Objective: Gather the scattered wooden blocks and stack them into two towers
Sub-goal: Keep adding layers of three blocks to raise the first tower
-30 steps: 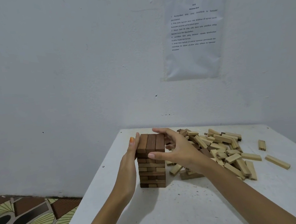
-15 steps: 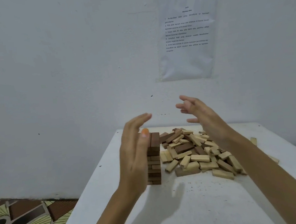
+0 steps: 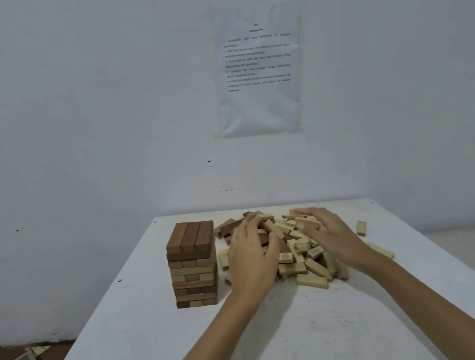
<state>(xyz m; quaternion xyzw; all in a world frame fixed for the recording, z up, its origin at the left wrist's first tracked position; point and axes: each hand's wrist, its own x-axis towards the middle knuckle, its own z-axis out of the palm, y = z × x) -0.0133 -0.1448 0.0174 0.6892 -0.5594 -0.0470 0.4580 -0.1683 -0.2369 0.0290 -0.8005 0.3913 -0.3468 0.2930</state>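
Wooden blocks, brown and pale, lie in a loose heap (image 3: 312, 281) on the white bench (image 3: 269, 332), just right of the stacked block tower (image 3: 193, 263). My left hand (image 3: 251, 253) curls into the heap, grip unclear; my right hand (image 3: 331, 233) rests flat on it.

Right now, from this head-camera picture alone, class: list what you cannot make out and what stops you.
Sheet on the wall: head view, print too small and blurred to read.
Pile: blocks under the left hand are covered by it; whether it grips one is unclear.
Blocks beneath the right hand: hidden by that hand.
Tower: far faces hidden by its own front.
Table: near edge cut off by the frame.
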